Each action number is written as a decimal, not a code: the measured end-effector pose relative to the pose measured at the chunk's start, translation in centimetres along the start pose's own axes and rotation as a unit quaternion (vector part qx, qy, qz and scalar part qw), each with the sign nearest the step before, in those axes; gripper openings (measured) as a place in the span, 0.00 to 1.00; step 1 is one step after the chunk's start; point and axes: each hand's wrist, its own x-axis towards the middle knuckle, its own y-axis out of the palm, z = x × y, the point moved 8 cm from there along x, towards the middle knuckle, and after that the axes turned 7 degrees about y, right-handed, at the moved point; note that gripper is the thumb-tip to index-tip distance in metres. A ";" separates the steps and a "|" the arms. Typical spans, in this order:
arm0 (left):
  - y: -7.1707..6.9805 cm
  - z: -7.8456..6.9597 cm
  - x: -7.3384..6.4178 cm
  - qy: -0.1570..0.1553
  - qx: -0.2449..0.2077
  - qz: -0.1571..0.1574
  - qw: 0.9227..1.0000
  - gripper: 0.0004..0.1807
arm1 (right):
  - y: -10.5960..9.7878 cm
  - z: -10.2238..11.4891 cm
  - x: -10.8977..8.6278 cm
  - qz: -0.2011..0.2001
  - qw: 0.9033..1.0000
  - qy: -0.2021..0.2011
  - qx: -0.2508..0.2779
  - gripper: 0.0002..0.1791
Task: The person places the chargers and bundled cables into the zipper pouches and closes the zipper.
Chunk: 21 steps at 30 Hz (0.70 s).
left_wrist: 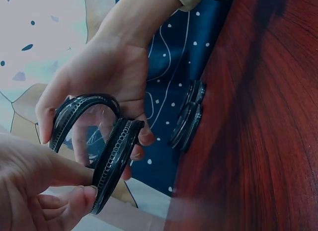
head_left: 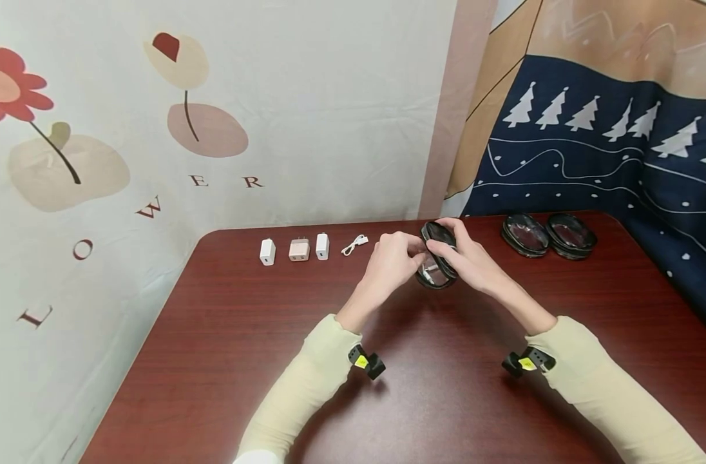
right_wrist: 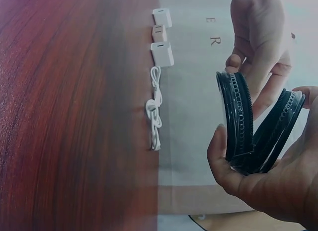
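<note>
Both hands hold a small round zip case (left_wrist: 118, 164) with clear faces and black zipper trim, raised over the table and spread apart in two halves. My left hand (head_left: 388, 259) pinches the rim of one half, thumb outside and fingers reaching between the halves. From the other side, my right hand (head_left: 473, 263) cups the case, its thumb on one half and fingers around the other, as the right wrist view shows. Something thin and white (head_left: 427, 274) shows at the clear lower half in the head view. My left fingertips are partly hidden behind the rim.
Along the table's back edge lie white chargers (head_left: 267, 252), a pinkish charger (head_left: 299, 250), a bundled white cable (head_left: 354, 245) and white earphones (right_wrist: 153, 122). Two more round cases (head_left: 525, 235) lie at the back right, beside a printed cloth (head_left: 562, 167).
</note>
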 end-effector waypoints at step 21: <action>-0.4 1.0 0.1 0.011 -0.060 -0.017 0.998 0.12 | -0.4 -1.0 0.3 -0.001 0.999 0.038 -0.010 0.37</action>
